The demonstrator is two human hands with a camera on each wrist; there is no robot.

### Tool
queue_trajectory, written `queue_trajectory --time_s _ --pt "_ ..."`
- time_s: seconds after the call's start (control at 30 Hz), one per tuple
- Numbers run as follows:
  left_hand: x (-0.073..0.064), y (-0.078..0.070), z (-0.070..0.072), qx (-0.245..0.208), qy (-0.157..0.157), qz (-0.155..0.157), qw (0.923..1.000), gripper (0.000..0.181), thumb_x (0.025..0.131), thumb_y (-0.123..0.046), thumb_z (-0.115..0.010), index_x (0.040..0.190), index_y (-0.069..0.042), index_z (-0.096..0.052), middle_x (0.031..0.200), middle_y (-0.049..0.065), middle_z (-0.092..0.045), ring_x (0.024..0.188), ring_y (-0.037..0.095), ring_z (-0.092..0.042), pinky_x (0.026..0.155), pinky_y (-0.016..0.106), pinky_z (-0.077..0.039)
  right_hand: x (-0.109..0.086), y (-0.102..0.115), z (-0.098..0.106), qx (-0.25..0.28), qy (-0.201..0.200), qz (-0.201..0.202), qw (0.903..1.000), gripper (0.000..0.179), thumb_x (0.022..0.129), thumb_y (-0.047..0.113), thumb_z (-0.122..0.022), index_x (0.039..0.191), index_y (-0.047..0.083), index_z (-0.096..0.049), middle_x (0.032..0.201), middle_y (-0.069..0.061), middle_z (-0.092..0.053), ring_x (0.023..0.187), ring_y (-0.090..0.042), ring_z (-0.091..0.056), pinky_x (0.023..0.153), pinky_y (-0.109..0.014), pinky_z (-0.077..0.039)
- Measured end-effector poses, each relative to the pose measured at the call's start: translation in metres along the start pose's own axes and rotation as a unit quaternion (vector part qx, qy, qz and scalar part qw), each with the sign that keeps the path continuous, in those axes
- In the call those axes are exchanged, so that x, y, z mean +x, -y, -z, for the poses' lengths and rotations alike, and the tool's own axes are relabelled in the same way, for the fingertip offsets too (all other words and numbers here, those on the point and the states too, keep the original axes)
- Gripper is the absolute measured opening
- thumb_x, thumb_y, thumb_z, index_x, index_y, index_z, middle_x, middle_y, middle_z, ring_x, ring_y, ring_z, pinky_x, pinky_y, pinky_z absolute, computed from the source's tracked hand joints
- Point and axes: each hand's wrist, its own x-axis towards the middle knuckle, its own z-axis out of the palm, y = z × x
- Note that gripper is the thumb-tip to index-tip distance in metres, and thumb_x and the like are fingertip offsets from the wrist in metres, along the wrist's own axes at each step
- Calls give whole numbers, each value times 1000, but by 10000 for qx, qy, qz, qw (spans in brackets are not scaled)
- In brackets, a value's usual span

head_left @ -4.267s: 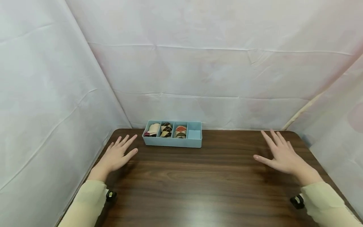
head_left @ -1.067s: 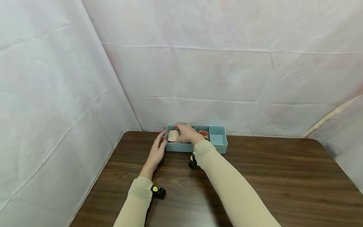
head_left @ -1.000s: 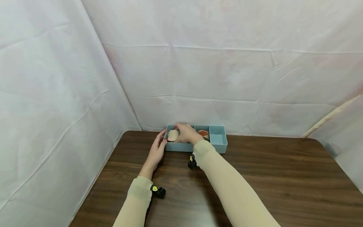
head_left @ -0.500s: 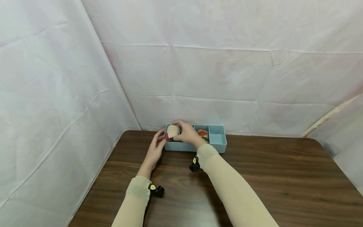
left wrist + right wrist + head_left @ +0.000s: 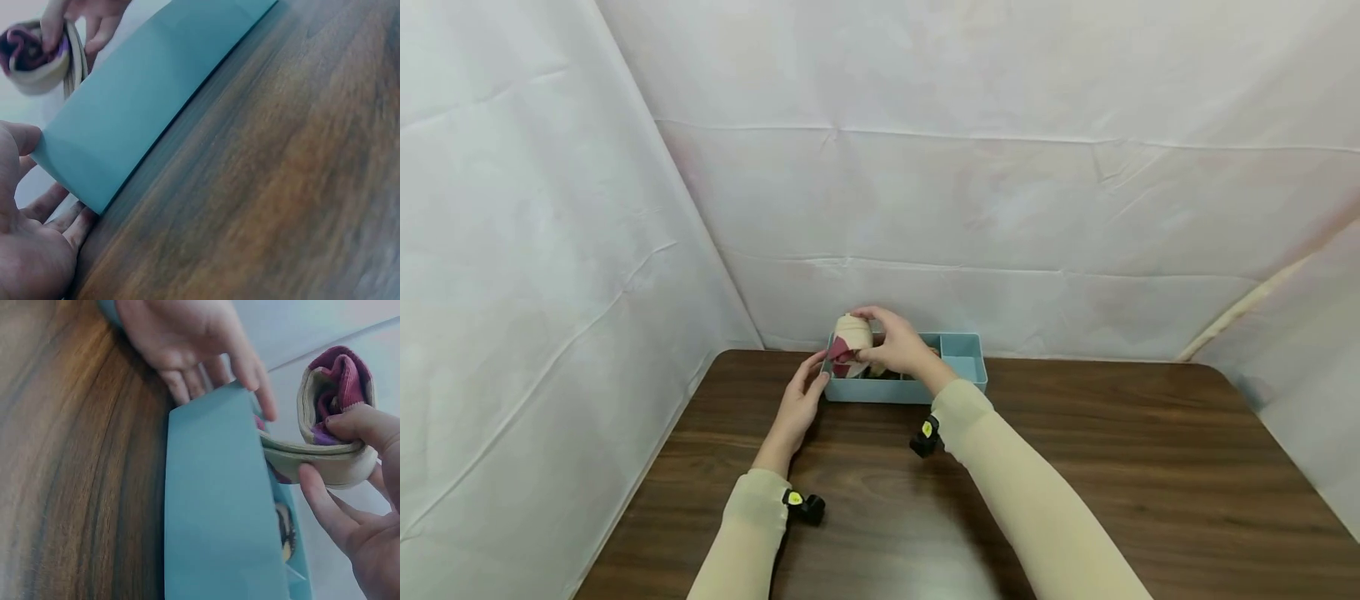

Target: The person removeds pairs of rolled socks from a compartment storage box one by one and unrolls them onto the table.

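Observation:
In the head view, my right hand pinches a rolled cream-and-pink sock above the left end of a blue divided storage box. Thumb and fingers press the roll between them in the right wrist view, and a cream length of the sock trails from it toward the box. My left hand holds the box's left end, its thumb at the near corner and its other fingers along the end wall. A dark patterned sock shows in the neighbouring compartment, and my right hand covers most of the other contents.
The box stands at the back of a dark wood table, close to a white cloth backdrop. More white cloth hangs along the left side. The box's rightmost compartment shows its bare bottom.
Both hands have come from apart over the table to the box. The right hand has taken hold of the cream sock and raised it, exposing its pink part. The left hand stays at the box's end.

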Motion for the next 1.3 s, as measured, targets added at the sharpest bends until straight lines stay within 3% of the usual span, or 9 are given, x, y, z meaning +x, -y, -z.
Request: queue_trajectory --time_s 0.17,0.4,0.57,0.7,0.93,1.03,1.13,1.23,1.3 --pt "5 2 5 46 -56 -30 10000 47 118 -33 -53 164 -32 -47 161 11 -48 148 32 -46 124 58 -34 -10 6 3 388 -135 123 9991 71 98 -1 -80 159 20 -52 162 -8 -47 126 -38 -70 83 -45 -65" --pt "8 4 14 222 -103 -30 9997 49 118 -35 -53 166 -28 -46 163 15 -48 150 32 -44 125 58 -34 -19 9 7 659 -670 374 9949 75 93 -8 -79 157 20 -55 161 -9 -47 117 -40 -70 76 -39 -63" --pt "9 0 22 499 -196 -215 9983 50 117 -28 -55 165 -17 -48 160 22 -52 140 34 -54 114 54 -47 -23 7 11 890 -721 537 9920 78 89 -12 -80 156 19 -56 160 -8 -47 120 -40 -67 84 -41 -65" --pt "8 -14 25 708 -398 -353 9961 47 115 -19 -58 160 -11 -53 155 23 -58 135 35 -59 105 50 -52 -29 6 15 984 -575 724 9908 79 88 -11 -81 157 17 -54 160 -10 -46 123 -40 -66 87 -40 -64" --pt "-2 -45 28 822 -714 -729 9914 43 111 -13 -62 154 -12 -61 151 19 -61 144 37 -55 117 56 -44 -45 2 17 1408 -124 979 9851 79 89 -15 -78 156 19 -53 158 -6 -45 129 -37 -63 87 -36 -62" --pt "-11 -53 26 700 -535 -968 9914 41 112 -12 -62 153 -13 -61 149 17 -63 141 36 -58 115 55 -45 -54 2 15 1566 156 1034 9821 79 90 -16 -73 158 20 -50 161 -8 -46 125 -37 -63 86 -37 -62" --pt "-21 -59 22 1013 -314 -1207 9870 40 112 -15 -63 153 -15 -61 146 13 -66 133 34 -63 109 52 -50 -63 4 12 1803 420 1094 9766 79 92 -15 -70 160 18 -47 161 -15 -47 118 -38 -65 79 -40 -64" --pt "-31 -66 16 1355 -3 -1313 9820 40 113 -20 -63 153 -18 -60 143 10 -69 124 31 -66 101 49 -55 -70 4 9 1933 562 1206 9721 78 92 -14 -69 161 14 -45 159 -19 -49 115 -39 -64 76 -44 -65" --pt "-38 -70 12 1225 299 -1300 9835 39 114 -19 -60 154 -16 -59 143 12 -68 121 30 -67 96 47 -57 -74 3 8 1997 634 1255 9697 78 91 -15 -67 161 12 -44 160 -19 -46 117 -39 -62 75 -45 -65"
